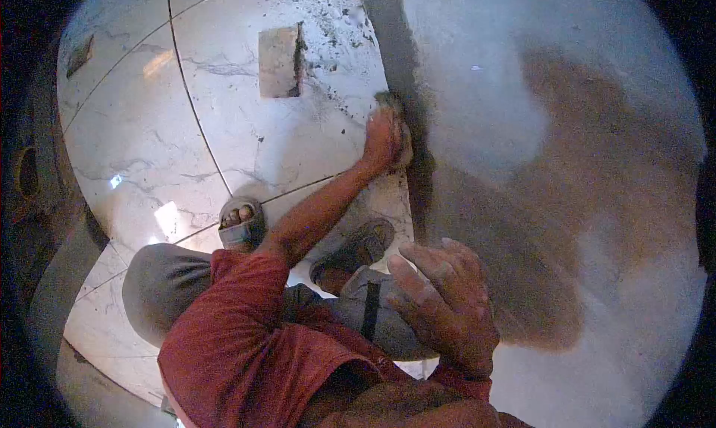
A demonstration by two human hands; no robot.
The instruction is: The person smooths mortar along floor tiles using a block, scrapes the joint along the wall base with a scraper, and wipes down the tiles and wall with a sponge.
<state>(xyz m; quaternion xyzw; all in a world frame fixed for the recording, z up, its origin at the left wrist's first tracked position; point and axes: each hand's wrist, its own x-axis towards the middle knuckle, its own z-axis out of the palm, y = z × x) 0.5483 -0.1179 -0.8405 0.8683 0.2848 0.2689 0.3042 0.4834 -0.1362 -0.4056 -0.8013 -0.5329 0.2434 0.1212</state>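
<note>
My left hand [382, 141] reaches out to the edge of the marbled floor tiles. Its fingers are closed on a pale tan, sponge-like pad [406, 146], partly hidden under the hand and blurred. The pad is pressed down beside a dark grey strip [421, 174] along the tile edge. My right hand [447, 301] hovers near my right knee [388, 320], with fingers apart and loosely bent. Nothing shows in it, and its fingers look dusty.
A tan rectangular tile piece [279, 63] lies on the marbled floor [231, 122], near dark crumbs [328, 66]. Another small piece [80, 55] is at the far left. A bluish-grey surface with a brown patch [574, 122] fills the right side. My sandalled feet [242, 223] rest on the tiles.
</note>
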